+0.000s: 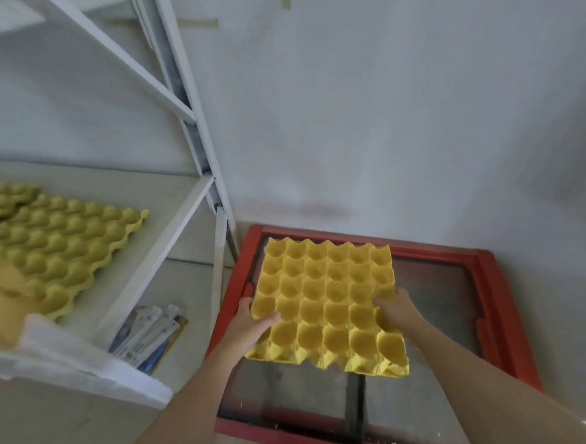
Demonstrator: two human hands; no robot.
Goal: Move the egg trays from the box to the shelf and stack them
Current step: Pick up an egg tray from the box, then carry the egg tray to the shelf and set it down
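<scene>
Both hands, left hand and right hand, grip yellow egg tray over red box, right of shelf.

egg tray: matt moulded pulp | box: red plastic | shelf: painted metal

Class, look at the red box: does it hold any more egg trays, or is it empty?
Empty, apart from the tray being lifted: the red box shows only bare dark floor around the yellow egg tray gripped by the left hand and right hand.
</scene>
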